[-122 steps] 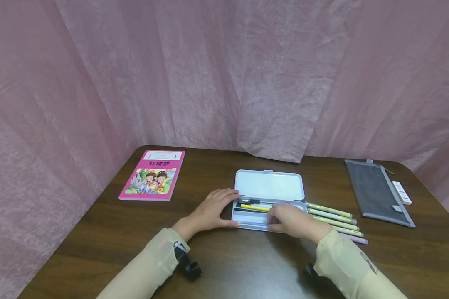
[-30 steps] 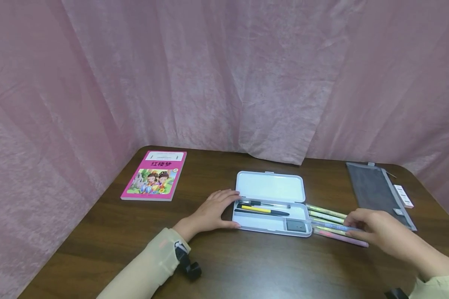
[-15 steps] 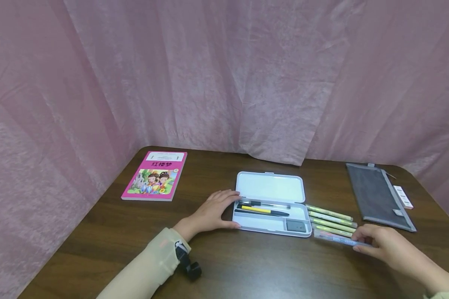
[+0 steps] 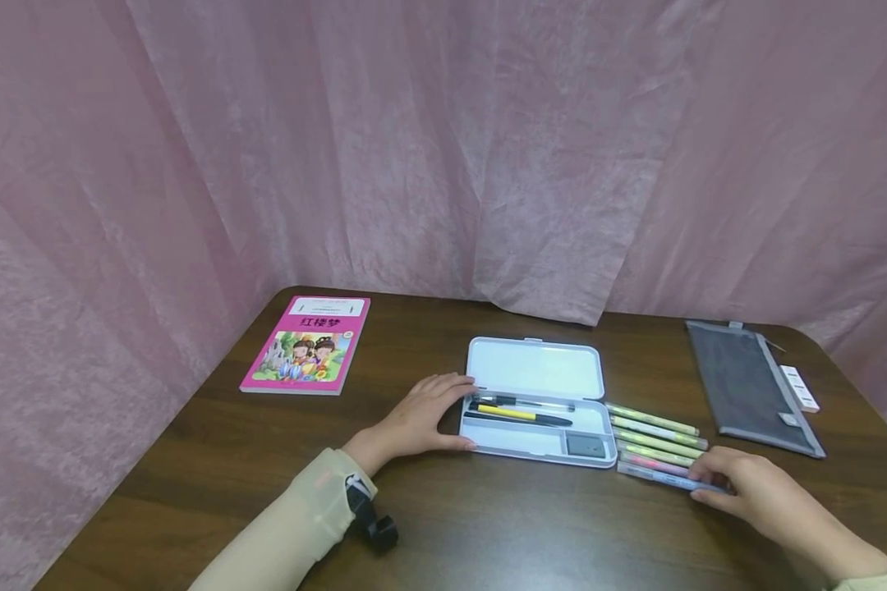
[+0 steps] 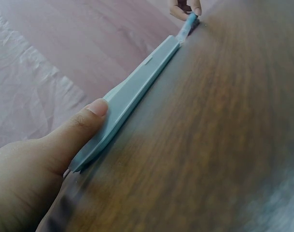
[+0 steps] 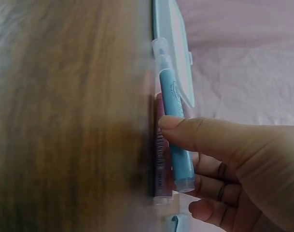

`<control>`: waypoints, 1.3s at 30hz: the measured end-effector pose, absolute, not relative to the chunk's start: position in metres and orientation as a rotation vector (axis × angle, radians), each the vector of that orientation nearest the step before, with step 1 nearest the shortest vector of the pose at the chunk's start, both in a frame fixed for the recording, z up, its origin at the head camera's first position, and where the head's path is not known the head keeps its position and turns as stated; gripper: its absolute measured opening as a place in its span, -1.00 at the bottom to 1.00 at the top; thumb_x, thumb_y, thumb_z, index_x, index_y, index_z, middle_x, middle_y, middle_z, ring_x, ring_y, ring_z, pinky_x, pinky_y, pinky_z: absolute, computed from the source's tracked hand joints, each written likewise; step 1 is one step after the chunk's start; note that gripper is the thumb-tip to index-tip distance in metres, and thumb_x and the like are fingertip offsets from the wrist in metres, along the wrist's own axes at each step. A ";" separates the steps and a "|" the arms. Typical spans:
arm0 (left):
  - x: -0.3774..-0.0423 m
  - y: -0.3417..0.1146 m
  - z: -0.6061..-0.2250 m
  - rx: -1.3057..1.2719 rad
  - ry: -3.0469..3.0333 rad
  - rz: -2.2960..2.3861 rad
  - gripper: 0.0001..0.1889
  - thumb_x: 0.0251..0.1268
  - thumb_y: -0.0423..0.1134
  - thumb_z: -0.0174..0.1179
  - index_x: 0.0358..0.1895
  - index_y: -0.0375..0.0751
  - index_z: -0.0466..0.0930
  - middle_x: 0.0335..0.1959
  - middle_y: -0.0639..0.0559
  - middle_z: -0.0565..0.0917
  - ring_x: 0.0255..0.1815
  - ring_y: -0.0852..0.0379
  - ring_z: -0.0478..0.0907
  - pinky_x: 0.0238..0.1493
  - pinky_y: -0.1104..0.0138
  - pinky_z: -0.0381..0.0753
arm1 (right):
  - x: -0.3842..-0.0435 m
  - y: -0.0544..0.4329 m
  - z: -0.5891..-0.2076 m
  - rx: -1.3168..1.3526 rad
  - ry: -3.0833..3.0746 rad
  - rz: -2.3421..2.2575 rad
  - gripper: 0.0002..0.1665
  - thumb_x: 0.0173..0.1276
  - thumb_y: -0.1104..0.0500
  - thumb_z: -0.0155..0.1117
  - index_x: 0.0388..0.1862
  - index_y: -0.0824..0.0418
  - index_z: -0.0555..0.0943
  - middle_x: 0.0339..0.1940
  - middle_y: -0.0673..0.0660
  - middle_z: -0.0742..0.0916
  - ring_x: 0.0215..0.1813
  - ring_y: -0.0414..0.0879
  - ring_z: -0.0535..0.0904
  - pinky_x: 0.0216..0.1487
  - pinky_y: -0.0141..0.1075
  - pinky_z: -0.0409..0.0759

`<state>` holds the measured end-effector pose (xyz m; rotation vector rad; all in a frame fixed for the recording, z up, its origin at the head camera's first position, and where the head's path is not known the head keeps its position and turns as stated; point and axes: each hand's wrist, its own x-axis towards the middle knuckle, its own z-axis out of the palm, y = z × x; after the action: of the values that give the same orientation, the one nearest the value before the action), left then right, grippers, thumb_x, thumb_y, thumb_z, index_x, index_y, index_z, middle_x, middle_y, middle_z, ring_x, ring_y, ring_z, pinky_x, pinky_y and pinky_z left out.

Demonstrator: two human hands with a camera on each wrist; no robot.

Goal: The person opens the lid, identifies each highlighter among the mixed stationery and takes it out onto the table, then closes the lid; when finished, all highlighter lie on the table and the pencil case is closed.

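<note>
My right hand (image 4: 746, 484) pinches a blue highlighter (image 6: 172, 106) with a clear cap, thumb on one side and fingers on the other. It is at the front of a row of highlighters, beside a pink one (image 6: 161, 159); whether it touches the table cannot be told. My left hand (image 4: 417, 414) holds the left end of a pale blue pencil case (image 4: 535, 368), its thumb on the front wall (image 5: 132, 92) and its fingers at the rear corner. In the opened case lie a clear pen (image 4: 532, 404), a yellow-and-black pen (image 4: 517, 414) and a grey eraser-like block (image 4: 585, 446).
Several green-toned highlighters (image 4: 658, 438) lie side by side right of the case. A grey mesh pouch (image 4: 750, 390) and a small white box (image 4: 800, 387) lie at the far right. A pink book (image 4: 306, 345) is at the back left, before a pink curtain (image 4: 414, 164).
My right hand has left the case, where the grey block now shows, and picked up the blue highlighter. It has carried it over the row to the front side. My left hand stays put.
</note>
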<state>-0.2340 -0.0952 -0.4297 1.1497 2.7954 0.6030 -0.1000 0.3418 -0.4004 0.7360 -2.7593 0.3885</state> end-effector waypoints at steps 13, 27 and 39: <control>-0.236 -0.093 -0.424 1.162 2.799 0.598 -0.10 0.04 0.45 0.16 0.45 0.14 0.19 0.51 0.15 0.21 0.57 0.08 0.04 0.56 0.03 0.01 | -0.103 0.342 -0.404 0.757 -2.668 0.381 -0.59 -0.27 0.26 0.59 -0.52 -0.07 0.55 -0.52 -0.37 0.44 -0.43 -0.55 0.30 -0.47 -0.58 0.23; -0.234 -0.094 -0.427 1.171 2.806 0.568 -0.10 0.03 0.47 0.14 0.44 0.12 0.22 0.51 0.14 0.21 0.56 0.06 0.06 0.55 0.02 0.05 | -0.098 0.340 -0.400 0.705 -2.727 0.417 -0.63 -0.19 0.23 0.59 -0.48 -0.09 0.57 -0.50 -0.38 0.46 -0.43 -0.56 0.30 -0.52 -0.49 0.33; -0.229 -0.095 -0.421 1.182 2.812 0.533 -0.11 0.06 0.42 0.17 0.45 0.13 0.21 0.53 0.14 0.17 0.58 0.04 0.00 0.54 0.02 0.08 | -0.103 0.332 -0.389 0.677 -2.755 0.455 -0.67 -0.14 0.21 0.58 -0.50 -0.08 0.58 -0.50 -0.37 0.48 -0.44 -0.54 0.31 -0.52 -0.46 0.37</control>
<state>-0.2289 -0.0947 -0.4210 1.1816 2.8121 0.5328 -0.1033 0.3315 -0.3891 0.6775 -2.7552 0.4545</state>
